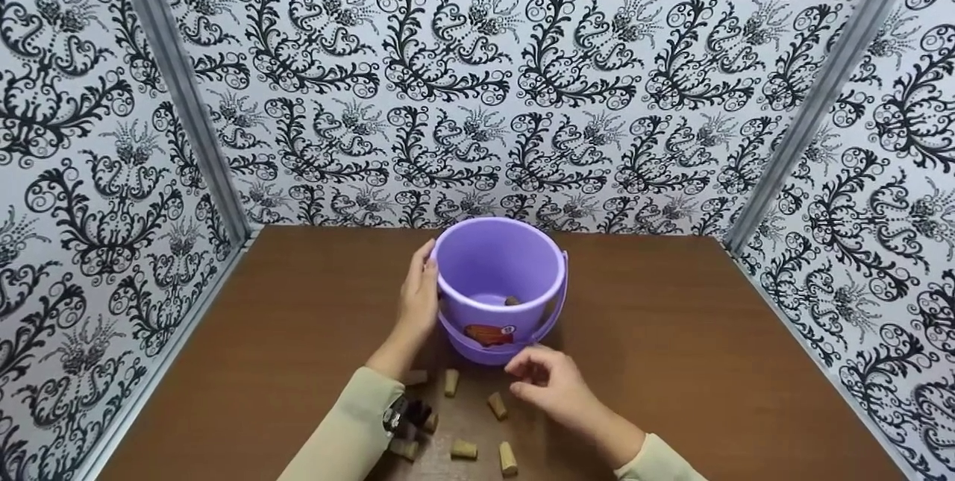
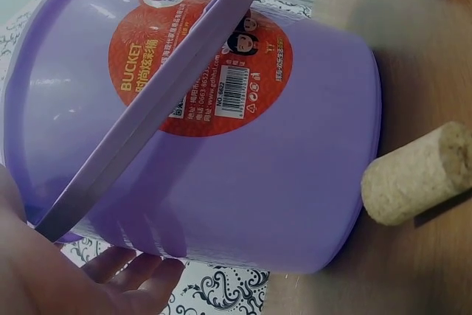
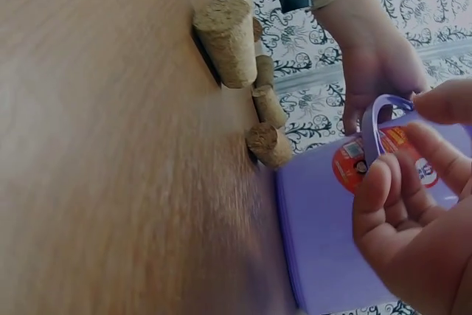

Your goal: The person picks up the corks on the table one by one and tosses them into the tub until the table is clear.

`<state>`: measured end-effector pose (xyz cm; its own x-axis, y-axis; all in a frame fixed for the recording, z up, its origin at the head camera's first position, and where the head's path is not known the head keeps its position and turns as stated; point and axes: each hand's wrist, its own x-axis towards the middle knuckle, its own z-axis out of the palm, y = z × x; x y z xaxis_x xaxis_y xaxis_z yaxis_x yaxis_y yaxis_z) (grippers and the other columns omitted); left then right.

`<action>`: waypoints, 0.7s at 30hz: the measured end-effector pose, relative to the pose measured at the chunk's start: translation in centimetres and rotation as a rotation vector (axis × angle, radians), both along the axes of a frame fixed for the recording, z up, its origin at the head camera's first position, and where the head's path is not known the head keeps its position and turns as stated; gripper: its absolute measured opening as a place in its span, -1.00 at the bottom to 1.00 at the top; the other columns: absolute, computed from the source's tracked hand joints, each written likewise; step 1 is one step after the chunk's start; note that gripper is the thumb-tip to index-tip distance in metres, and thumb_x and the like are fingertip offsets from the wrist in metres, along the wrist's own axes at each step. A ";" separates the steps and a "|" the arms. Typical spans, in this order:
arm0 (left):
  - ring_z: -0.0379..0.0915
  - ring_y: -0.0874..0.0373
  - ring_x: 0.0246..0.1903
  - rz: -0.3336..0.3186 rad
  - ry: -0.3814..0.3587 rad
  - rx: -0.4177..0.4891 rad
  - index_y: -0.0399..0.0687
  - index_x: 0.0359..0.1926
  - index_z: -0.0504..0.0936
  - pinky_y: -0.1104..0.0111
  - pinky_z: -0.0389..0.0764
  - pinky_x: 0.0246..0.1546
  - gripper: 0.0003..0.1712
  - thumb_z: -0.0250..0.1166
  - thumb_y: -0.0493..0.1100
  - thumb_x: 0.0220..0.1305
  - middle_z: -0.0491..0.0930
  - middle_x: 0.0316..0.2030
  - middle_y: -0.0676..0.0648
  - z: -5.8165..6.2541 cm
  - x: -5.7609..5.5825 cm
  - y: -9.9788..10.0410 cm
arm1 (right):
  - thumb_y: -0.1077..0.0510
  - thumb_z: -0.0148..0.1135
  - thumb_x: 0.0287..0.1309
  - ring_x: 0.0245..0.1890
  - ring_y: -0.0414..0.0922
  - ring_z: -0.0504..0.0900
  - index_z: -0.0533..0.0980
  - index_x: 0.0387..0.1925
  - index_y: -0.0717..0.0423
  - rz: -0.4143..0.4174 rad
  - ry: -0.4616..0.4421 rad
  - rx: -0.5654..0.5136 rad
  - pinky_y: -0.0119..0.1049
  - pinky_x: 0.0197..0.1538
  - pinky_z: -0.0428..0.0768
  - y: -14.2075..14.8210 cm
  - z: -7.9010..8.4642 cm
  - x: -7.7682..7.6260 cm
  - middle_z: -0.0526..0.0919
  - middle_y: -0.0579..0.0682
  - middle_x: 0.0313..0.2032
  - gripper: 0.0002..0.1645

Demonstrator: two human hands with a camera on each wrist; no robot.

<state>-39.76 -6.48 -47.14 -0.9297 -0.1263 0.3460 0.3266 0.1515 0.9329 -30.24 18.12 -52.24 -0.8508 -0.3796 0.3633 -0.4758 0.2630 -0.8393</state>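
Note:
A purple bucket (image 1: pixel 500 317) with a red label stands upright on the table, its band-like handle hanging down across the front. My left hand (image 1: pixel 419 298) holds the bucket's left side near the rim, and its fingers (image 2: pixel 151 278) lie along the outer wall. In front of the bucket, low and to the right, is my right hand (image 1: pixel 556 388), with loosely bent fingers and nothing visible between them. Inside the bucket, one cork (image 1: pixel 512 301) shows at the bottom; the rest of the floor is partly hidden. Several corks lie scattered before it, including a near cork (image 2: pixel 420 173).
Brown tabletop (image 1: pixel 671 332) spreads to both sides of the bucket. Patterned panels (image 1: pixel 477 93) rise behind and at the sides, joined by grey corner posts (image 1: pixel 821 101). My left forearm and its dark wrist strap (image 1: pixel 395 415) partly cover some corks.

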 end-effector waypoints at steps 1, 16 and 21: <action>0.44 -0.25 0.43 -0.001 0.002 0.000 0.06 0.56 0.38 -0.16 0.38 0.51 -0.47 -0.08 -0.01 0.72 0.47 0.49 -0.21 0.0 0.0 0.0 | 0.34 0.46 0.09 -0.32 -0.38 0.58 0.68 -0.15 0.32 -0.023 -0.007 0.034 -0.47 -0.21 0.63 -0.1 0.0 0.0 0.68 0.34 -0.24 -0.75; 0.43 -0.27 0.43 0.001 0.015 -0.022 0.03 0.56 0.37 -0.18 0.39 0.50 -0.47 -0.07 -0.01 0.72 0.46 0.49 -0.22 0.1 -0.1 -0.2 | 0.17 0.51 0.12 -0.41 -0.36 0.58 0.71 -0.08 0.17 -0.086 -0.124 0.255 -0.45 -0.32 0.63 -2.3 -0.9 0.1 0.75 0.08 -0.24 -0.69; 0.42 -0.26 0.44 -0.002 -0.015 -0.008 0.12 0.56 0.38 -0.19 0.37 0.51 -0.47 -0.07 0.02 0.71 0.47 0.50 -0.20 0.0 0.0 0.0 | 0.13 0.52 0.11 -0.43 -0.33 0.61 0.71 -0.10 0.11 -0.099 -0.162 0.260 -0.43 -0.39 0.66 -2.4 -1.1 0.2 0.71 0.06 -0.25 -0.70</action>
